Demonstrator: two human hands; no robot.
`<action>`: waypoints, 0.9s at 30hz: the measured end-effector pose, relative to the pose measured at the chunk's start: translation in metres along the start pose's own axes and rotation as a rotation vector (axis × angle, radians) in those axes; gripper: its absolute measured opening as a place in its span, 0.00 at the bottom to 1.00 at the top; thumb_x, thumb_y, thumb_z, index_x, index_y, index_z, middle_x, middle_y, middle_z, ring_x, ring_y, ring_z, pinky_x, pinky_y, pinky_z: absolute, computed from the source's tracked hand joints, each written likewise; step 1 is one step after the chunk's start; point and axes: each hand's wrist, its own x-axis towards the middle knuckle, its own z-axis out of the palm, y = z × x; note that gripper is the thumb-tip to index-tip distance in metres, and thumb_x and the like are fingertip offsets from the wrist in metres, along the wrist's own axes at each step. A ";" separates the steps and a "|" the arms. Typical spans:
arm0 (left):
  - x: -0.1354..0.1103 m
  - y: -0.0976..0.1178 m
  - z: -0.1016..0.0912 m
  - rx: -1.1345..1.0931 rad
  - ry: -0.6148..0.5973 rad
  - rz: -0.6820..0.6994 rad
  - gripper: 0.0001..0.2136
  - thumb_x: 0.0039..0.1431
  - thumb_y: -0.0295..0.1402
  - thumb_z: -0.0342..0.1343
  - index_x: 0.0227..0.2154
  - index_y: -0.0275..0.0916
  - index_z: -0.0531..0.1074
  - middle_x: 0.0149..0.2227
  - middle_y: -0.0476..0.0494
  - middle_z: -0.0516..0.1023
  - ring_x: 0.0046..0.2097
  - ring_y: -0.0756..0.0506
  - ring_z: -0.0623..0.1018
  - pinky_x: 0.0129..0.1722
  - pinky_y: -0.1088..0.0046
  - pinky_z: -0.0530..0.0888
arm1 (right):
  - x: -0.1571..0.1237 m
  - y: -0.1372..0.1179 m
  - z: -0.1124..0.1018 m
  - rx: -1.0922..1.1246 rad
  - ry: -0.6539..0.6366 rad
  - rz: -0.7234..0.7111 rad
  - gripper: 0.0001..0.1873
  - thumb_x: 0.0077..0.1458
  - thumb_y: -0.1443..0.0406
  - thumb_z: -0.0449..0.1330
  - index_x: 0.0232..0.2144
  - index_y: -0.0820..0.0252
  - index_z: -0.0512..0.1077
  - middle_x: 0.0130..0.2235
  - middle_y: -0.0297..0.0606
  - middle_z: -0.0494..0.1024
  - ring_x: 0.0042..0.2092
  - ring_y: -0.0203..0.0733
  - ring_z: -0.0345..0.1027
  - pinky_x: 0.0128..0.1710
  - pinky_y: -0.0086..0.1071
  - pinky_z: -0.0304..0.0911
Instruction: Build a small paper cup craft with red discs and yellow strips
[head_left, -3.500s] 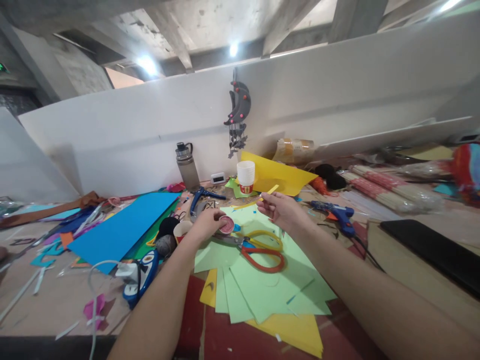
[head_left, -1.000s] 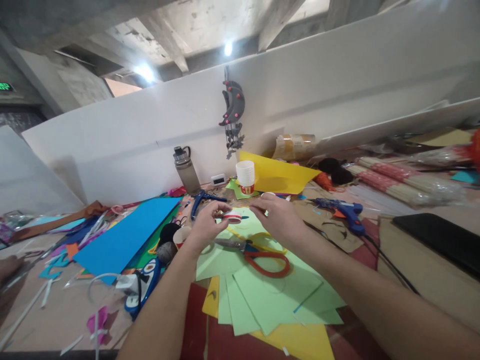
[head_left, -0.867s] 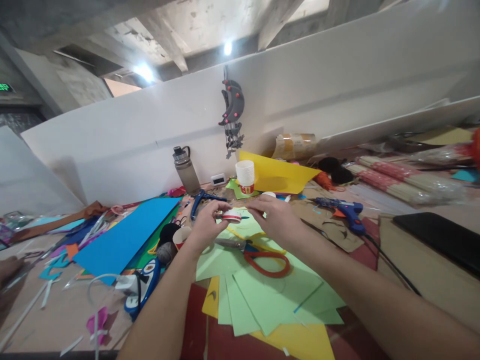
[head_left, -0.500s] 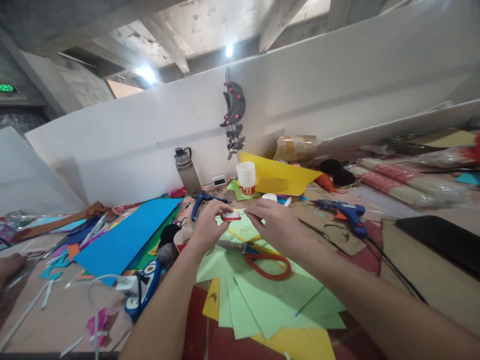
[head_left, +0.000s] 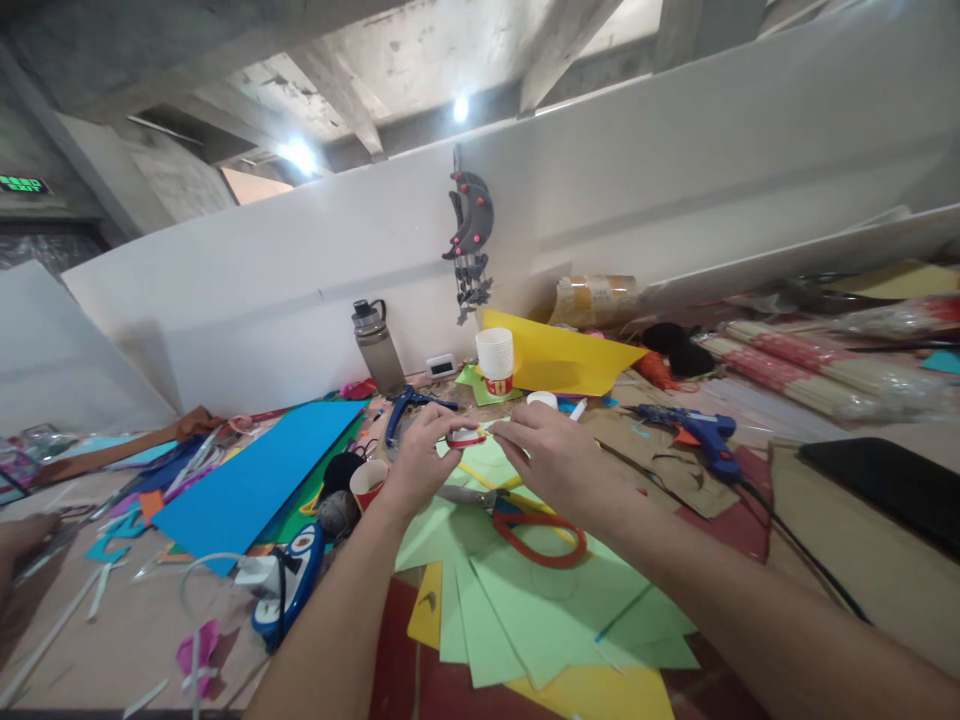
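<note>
Head view: the cup piece [head_left: 466,437], white with a red edge, is above the green sheets [head_left: 551,625], pinched at its side by the fingers of the left hand [head_left: 424,455]. The right hand [head_left: 555,455] is just beside it, fingers bunched; whether they grip anything cannot be told.

Risk, in judgement: the cup piece looks thin and could bend or slip if pinched unevenly. The scissors [head_left: 476,497] lie directly below the hands; a lowered wrist could knock them or shift the loose sheets. The right forearm is near the cord [head_left: 802,550]; a sideways sweep could drag the glue gun [head_left: 709,435]. Whether it is hot cannot be told.

Edges and room: the red cup [head_left: 367,482] stands close beside the left forearm, limiting movement that way. Forward reach is restricted by the cup stack [head_left: 495,357], with the white panel [head_left: 285,320] behind. The worktop [head_left: 67,645] shows its front edge at lower left. The freest room appears upward and back over the sheets.
</note>
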 end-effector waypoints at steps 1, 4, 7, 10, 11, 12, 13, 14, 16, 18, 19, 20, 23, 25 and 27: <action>0.000 0.000 0.000 0.003 0.001 -0.002 0.19 0.46 0.17 0.50 0.38 0.43 0.74 0.36 0.46 0.70 0.41 0.48 0.71 0.43 0.70 0.68 | 0.000 0.000 0.000 -0.002 0.007 -0.011 0.12 0.58 0.67 0.50 0.32 0.59 0.74 0.30 0.41 0.73 0.33 0.40 0.62 0.31 0.32 0.54; 0.000 0.001 0.000 0.006 0.010 -0.001 0.18 0.45 0.17 0.50 0.37 0.42 0.74 0.36 0.46 0.69 0.41 0.48 0.71 0.43 0.70 0.68 | 0.000 0.000 0.000 0.000 0.010 -0.023 0.13 0.58 0.68 0.49 0.31 0.59 0.74 0.30 0.41 0.73 0.33 0.40 0.62 0.32 0.32 0.54; 0.000 0.002 0.000 0.012 0.016 0.001 0.17 0.45 0.17 0.50 0.36 0.41 0.73 0.36 0.46 0.69 0.41 0.48 0.71 0.42 0.70 0.68 | -0.001 -0.001 0.000 0.002 -0.001 -0.013 0.12 0.58 0.67 0.50 0.31 0.59 0.73 0.29 0.40 0.72 0.33 0.39 0.61 0.32 0.32 0.54; 0.000 0.002 0.000 0.027 0.019 0.006 0.17 0.43 0.16 0.50 0.34 0.40 0.72 0.36 0.46 0.69 0.40 0.48 0.71 0.42 0.70 0.68 | -0.001 -0.002 0.000 -0.008 -0.021 -0.008 0.12 0.58 0.67 0.50 0.29 0.59 0.73 0.29 0.40 0.71 0.33 0.40 0.60 0.32 0.31 0.53; 0.000 0.002 0.000 0.033 0.020 0.011 0.17 0.43 0.16 0.50 0.34 0.40 0.72 0.35 0.46 0.69 0.40 0.47 0.71 0.41 0.70 0.68 | -0.001 -0.002 0.000 -0.008 -0.025 -0.010 0.12 0.58 0.67 0.50 0.29 0.59 0.73 0.28 0.40 0.70 0.33 0.40 0.60 0.32 0.31 0.53; 0.000 0.002 0.001 0.039 0.022 0.016 0.16 0.42 0.16 0.50 0.33 0.40 0.71 0.35 0.46 0.69 0.40 0.47 0.71 0.41 0.70 0.68 | -0.001 -0.002 0.000 -0.006 -0.023 -0.013 0.12 0.58 0.67 0.50 0.28 0.60 0.73 0.28 0.40 0.70 0.33 0.40 0.60 0.32 0.31 0.53; 0.000 0.002 0.001 0.044 0.025 0.023 0.16 0.42 0.16 0.50 0.33 0.40 0.71 0.35 0.46 0.69 0.40 0.47 0.71 0.41 0.70 0.68 | -0.002 -0.003 0.001 -0.002 -0.020 -0.016 0.12 0.58 0.67 0.50 0.28 0.60 0.72 0.28 0.40 0.70 0.33 0.40 0.60 0.32 0.31 0.53; 0.000 0.002 0.001 0.049 0.029 0.030 0.16 0.41 0.16 0.50 0.32 0.40 0.70 0.35 0.46 0.69 0.40 0.47 0.71 0.41 0.70 0.68 | -0.002 -0.003 0.001 0.000 -0.014 -0.022 0.12 0.58 0.67 0.51 0.28 0.60 0.72 0.28 0.40 0.70 0.33 0.39 0.60 0.32 0.31 0.53; 0.000 0.002 0.002 0.060 0.037 0.039 0.16 0.41 0.16 0.50 0.32 0.40 0.70 0.35 0.46 0.69 0.40 0.46 0.70 0.41 0.69 0.68 | -0.002 -0.003 0.002 -0.007 -0.007 -0.037 0.12 0.57 0.68 0.51 0.27 0.60 0.72 0.28 0.40 0.70 0.33 0.39 0.60 0.33 0.31 0.53; -0.001 0.001 0.002 0.069 0.048 0.046 0.16 0.41 0.16 0.50 0.32 0.41 0.69 0.36 0.45 0.68 0.41 0.46 0.70 0.42 0.68 0.68 | -0.003 -0.004 0.004 -0.026 -0.004 -0.054 0.12 0.58 0.68 0.50 0.27 0.60 0.72 0.28 0.39 0.70 0.33 0.39 0.60 0.32 0.31 0.53; -0.001 0.001 0.003 0.069 0.053 0.049 0.16 0.42 0.16 0.50 0.32 0.41 0.69 0.37 0.45 0.68 0.42 0.46 0.70 0.43 0.68 0.68 | -0.003 -0.004 0.004 -0.036 -0.005 -0.064 0.12 0.58 0.68 0.50 0.27 0.60 0.72 0.28 0.39 0.70 0.33 0.39 0.60 0.32 0.31 0.53; -0.001 0.001 0.003 0.065 0.059 0.055 0.16 0.42 0.16 0.50 0.32 0.41 0.69 0.37 0.45 0.68 0.43 0.46 0.70 0.43 0.68 0.68 | -0.004 -0.004 0.004 -0.044 -0.007 -0.070 0.12 0.57 0.69 0.50 0.27 0.60 0.72 0.28 0.39 0.70 0.33 0.39 0.60 0.32 0.32 0.53; -0.002 0.001 0.004 0.042 0.075 0.081 0.15 0.43 0.17 0.50 0.33 0.41 0.68 0.36 0.45 0.69 0.43 0.46 0.70 0.42 0.69 0.68 | -0.004 -0.006 0.005 -0.037 -0.009 -0.068 0.10 0.57 0.69 0.50 0.33 0.60 0.72 0.30 0.40 0.71 0.34 0.40 0.61 0.33 0.32 0.54; -0.002 0.002 0.005 0.035 0.091 0.099 0.14 0.44 0.17 0.50 0.32 0.40 0.68 0.36 0.45 0.70 0.42 0.46 0.70 0.42 0.70 0.68 | -0.005 -0.006 0.005 -0.017 -0.007 -0.057 0.11 0.57 0.69 0.50 0.40 0.60 0.71 0.32 0.40 0.72 0.35 0.41 0.62 0.34 0.32 0.54; -0.001 0.002 0.005 0.033 0.110 0.109 0.14 0.44 0.17 0.49 0.32 0.40 0.67 0.35 0.45 0.70 0.41 0.47 0.70 0.41 0.70 0.68 | -0.005 -0.007 0.005 -0.011 -0.015 -0.053 0.12 0.58 0.69 0.50 0.42 0.60 0.70 0.32 0.40 0.72 0.35 0.41 0.62 0.34 0.33 0.54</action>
